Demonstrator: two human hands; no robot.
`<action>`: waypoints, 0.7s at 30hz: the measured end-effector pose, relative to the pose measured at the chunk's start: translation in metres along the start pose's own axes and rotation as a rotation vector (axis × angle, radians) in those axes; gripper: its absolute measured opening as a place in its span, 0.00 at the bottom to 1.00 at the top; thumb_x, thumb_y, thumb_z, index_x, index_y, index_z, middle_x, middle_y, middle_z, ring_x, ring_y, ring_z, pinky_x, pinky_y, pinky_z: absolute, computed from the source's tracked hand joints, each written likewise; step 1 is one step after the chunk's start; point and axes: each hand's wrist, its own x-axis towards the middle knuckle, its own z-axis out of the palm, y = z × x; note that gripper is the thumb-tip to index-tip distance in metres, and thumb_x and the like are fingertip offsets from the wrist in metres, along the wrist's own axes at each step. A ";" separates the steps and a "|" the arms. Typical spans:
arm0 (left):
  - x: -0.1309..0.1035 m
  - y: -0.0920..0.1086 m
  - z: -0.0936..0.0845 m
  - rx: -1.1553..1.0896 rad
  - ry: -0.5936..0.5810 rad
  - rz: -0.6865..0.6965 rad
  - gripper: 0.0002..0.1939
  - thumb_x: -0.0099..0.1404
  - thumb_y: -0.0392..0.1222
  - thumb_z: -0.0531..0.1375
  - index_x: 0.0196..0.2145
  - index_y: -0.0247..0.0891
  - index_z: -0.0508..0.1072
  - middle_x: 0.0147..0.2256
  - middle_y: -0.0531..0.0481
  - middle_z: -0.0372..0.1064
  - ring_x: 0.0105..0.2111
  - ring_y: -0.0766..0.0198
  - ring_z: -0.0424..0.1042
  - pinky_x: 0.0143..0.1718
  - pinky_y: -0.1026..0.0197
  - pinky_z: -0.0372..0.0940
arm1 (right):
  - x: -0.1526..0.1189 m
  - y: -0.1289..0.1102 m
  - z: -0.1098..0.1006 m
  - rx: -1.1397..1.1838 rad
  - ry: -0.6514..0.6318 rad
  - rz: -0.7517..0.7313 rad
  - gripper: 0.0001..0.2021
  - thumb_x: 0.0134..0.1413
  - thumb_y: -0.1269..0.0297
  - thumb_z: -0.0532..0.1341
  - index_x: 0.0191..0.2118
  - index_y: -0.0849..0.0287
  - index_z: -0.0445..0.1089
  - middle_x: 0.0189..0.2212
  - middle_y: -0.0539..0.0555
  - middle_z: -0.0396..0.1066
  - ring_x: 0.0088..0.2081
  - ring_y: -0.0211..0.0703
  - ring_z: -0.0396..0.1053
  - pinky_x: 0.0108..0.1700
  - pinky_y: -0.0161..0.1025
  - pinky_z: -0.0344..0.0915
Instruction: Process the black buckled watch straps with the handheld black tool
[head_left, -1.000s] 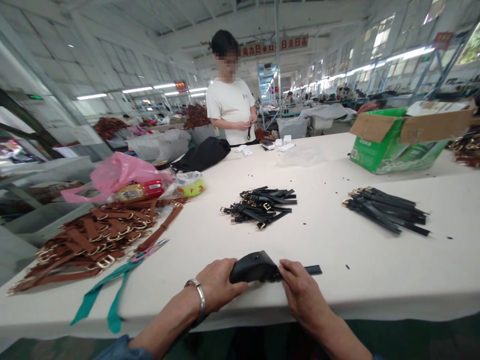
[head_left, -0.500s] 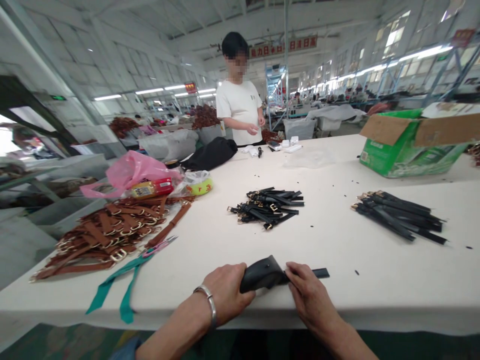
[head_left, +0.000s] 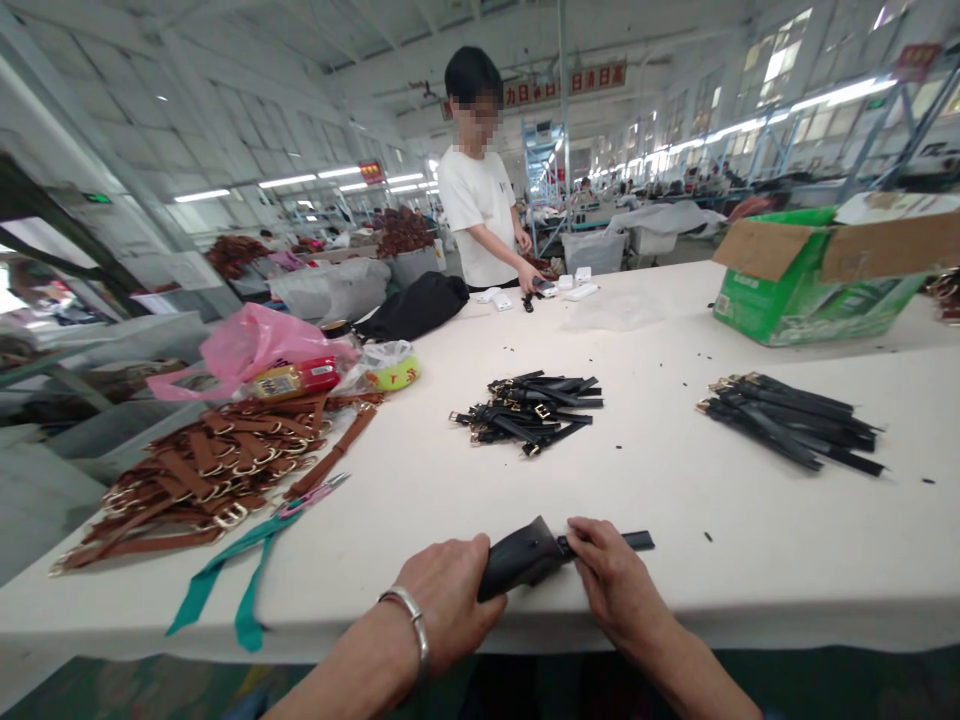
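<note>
My left hand [head_left: 454, 590], with a silver bangle at the wrist, is closed around a wide, curved black leather-like piece [head_left: 521, 558] just above the near part of the table. A small dark dot shows on its upper face. At its right end, my right hand [head_left: 611, 570] pinches a narrow black strap [head_left: 639, 540], whose flat tip sticks out to the right past the fingers. Fingers hide how strap and piece join. Beyond my hands lies a pile of short black straps with gold buckles [head_left: 529, 410]. Another bundle of black straps [head_left: 795, 420] rests to the right.
On the left lie brown buckled straps [head_left: 202, 465], pink-handled scissors [head_left: 315, 495] with a teal ribbon [head_left: 225, 575], and a pink plastic bag [head_left: 251, 345]. A green carton [head_left: 817, 285] stands at back right. Across the white table [head_left: 420, 470], a person in a white shirt [head_left: 480, 200] stands.
The wide black piece has tilted and looks straighter in my left hand; both hands keep their grip. The person opposite has reached down to the small items on the table.
</note>
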 end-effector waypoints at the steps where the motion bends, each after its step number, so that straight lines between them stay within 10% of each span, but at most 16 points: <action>1: 0.003 0.001 0.001 -0.019 0.010 -0.004 0.13 0.51 0.48 0.52 0.32 0.40 0.67 0.31 0.44 0.71 0.32 0.51 0.69 0.30 0.55 0.61 | 0.001 0.001 0.000 0.008 0.001 0.002 0.16 0.51 0.75 0.49 0.44 0.61 0.66 0.44 0.60 0.63 0.46 0.46 0.60 0.47 0.44 0.62; 21: 0.008 -0.073 0.054 -0.713 0.170 -0.166 0.21 0.52 0.56 0.53 0.35 0.36 0.67 0.23 0.53 0.68 0.17 0.66 0.65 0.16 0.66 0.57 | 0.014 -0.015 -0.009 0.070 -0.068 0.184 0.11 0.42 0.72 0.57 0.35 0.56 0.69 0.41 0.55 0.64 0.44 0.46 0.61 0.46 0.41 0.59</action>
